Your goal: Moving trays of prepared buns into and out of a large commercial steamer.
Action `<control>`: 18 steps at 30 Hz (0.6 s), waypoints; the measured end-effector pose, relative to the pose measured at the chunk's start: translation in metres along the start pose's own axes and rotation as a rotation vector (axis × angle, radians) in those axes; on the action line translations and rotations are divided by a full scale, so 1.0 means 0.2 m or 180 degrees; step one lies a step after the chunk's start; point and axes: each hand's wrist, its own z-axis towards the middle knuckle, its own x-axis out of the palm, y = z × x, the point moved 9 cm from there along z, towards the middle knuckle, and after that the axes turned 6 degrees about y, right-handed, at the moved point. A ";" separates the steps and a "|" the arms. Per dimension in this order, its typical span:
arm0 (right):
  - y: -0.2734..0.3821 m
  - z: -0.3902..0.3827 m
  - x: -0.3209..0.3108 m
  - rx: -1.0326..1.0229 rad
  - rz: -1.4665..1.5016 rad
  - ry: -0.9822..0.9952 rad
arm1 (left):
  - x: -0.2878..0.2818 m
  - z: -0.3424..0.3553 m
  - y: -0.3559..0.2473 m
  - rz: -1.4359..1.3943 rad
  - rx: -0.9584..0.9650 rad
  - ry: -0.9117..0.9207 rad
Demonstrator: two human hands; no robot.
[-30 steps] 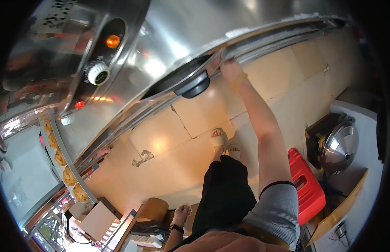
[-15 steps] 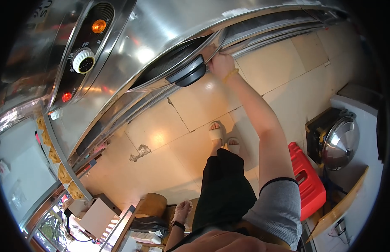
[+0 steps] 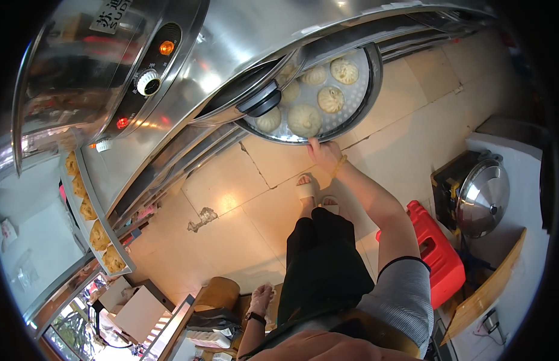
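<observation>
A round perforated metal steamer tray [image 3: 350,112] with several pleated steamed buns [image 3: 304,120] juts out of the stainless-steel steamer cabinet [image 3: 231,42]. My right hand [image 3: 324,155] grips the tray's near rim, fingers closed on the edge. A yellow bracelet circles that wrist. The tray's far side is hidden inside the cabinet. Left of the tray, a curved drawer front with a black handle [image 3: 259,100] stands partly out. Low beside my body, my left hand [image 3: 262,299] wears a thin clear glove and is loosely closed, with nothing visible in it.
The cabinet's control panel has a white knob [image 3: 148,82] and lit lamps. Several golden-brown pastries [image 3: 99,235] line a narrow shelf at left. On the right are a red plastic stool [image 3: 436,256] and a domed metal lid [image 3: 484,198]. Tiled floor [image 3: 231,192] lies below.
My right hand has moved nearer to me, drawing the tray of buns out of the cabinet. The view has shifted slightly; my left hand stays low by my side.
</observation>
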 end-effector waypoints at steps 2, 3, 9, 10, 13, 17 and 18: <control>0.01 -0.08 0.01 0.0024 -0.0028 0.0084 | 0.04 -0.04 -0.03 -0.0062 0.0059 0.0003; 0.02 -0.09 0.01 0.0038 -0.0044 0.0177 | 0.05 -0.06 -0.04 -0.0136 0.0110 -0.0002; 0.04 -0.05 -0.02 -0.0004 -0.0053 0.0308 | 0.09 -0.07 0.04 -0.0318 0.0163 -0.0125; 0.05 -0.02 -0.03 -0.0036 -0.0055 0.0296 | 0.10 -0.08 0.05 -0.0342 0.0186 -0.0133; 0.08 0.13 0.03 0.0180 -0.0177 0.0829 | 0.14 -0.12 0.11 -0.0434 0.0217 -0.0092; 0.08 0.35 0.09 0.0586 -0.0097 0.1725 | 0.17 -0.17 0.22 -0.0501 0.0254 -0.0120; 0.14 0.40 0.08 0.0732 -0.0044 0.1821 | 0.16 -0.20 0.24 -0.0520 0.0215 -0.0080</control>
